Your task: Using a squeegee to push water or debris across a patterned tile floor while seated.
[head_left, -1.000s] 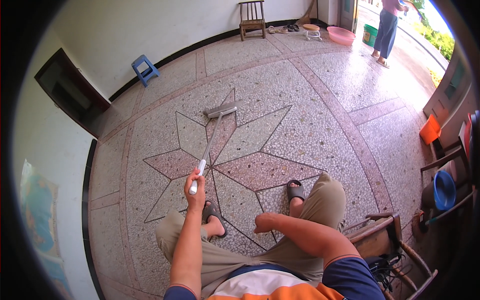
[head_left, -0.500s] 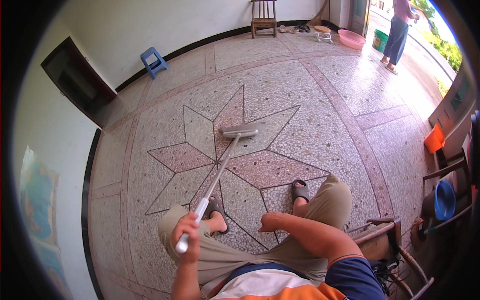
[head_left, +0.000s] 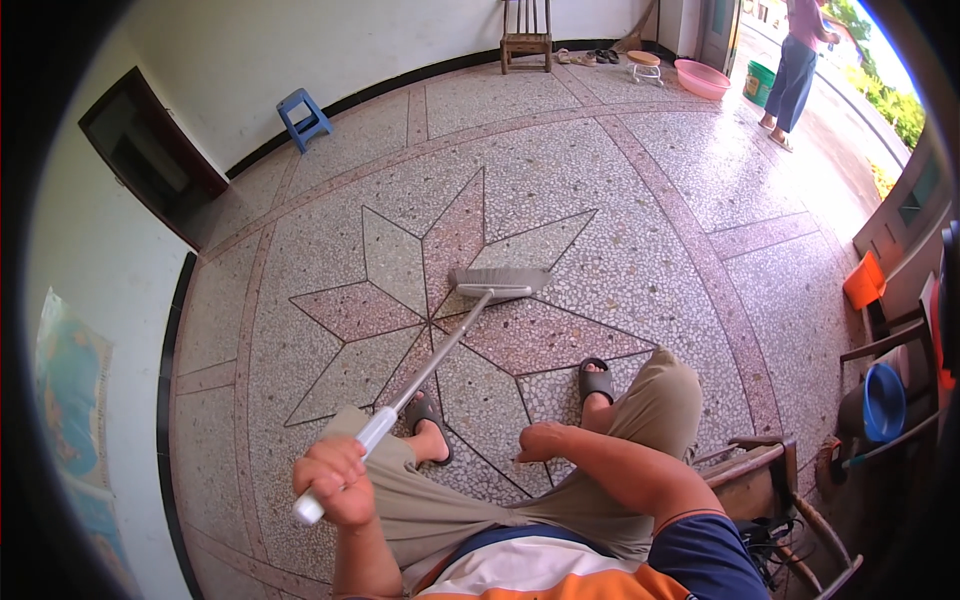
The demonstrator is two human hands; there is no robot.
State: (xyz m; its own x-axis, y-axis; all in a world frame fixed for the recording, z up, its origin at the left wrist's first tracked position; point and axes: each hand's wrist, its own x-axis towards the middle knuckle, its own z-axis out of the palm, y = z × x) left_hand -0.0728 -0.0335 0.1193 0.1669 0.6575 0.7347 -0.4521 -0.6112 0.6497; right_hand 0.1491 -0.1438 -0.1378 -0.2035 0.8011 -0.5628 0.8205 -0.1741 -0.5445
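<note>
My left hand (head_left: 335, 480) is closed around the white grip at the end of a long-handled broom (head_left: 440, 350). Its thin metal handle runs up and to the right to the grey brush head (head_left: 500, 283), which rests on the speckled terrazzo floor at the middle of a star pattern (head_left: 440, 300). My right hand (head_left: 540, 440) rests as a loose fist on my right knee and holds nothing. I am seated, with both feet in dark sandals on the floor.
A blue stool (head_left: 304, 117) stands by the far wall, a wooden chair (head_left: 526, 35) at the back. A pink basin (head_left: 702, 77) and a green bucket (head_left: 759, 82) sit near a standing person (head_left: 797, 60). Wooden furniture (head_left: 760, 475) and a blue basin (head_left: 883, 400) crowd my right.
My left hand pulled the broom handle back toward my body and down. The brush head slid nearer to me and to the right across the star pattern. My right hand stayed on my knee.
</note>
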